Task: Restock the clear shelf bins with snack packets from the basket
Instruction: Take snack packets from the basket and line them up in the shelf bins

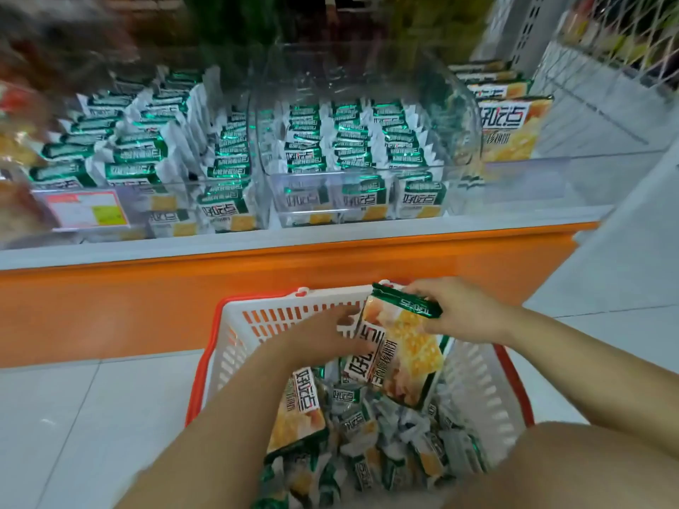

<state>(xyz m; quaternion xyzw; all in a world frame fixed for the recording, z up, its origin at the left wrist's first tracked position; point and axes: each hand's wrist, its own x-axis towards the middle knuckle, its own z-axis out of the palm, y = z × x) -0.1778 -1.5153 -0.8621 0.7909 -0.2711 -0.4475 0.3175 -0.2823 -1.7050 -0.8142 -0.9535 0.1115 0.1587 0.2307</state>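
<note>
Packet [404, 347] at basket rim [264, 299]: left hand [327, 337], right hand [455, 310]

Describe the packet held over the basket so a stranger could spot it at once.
Find the white, orange-rimmed basket on the floor before the shelf. At its far end the right hand grips a large packet by its green edge. It alone is raised above the heaped small packets.
</note>
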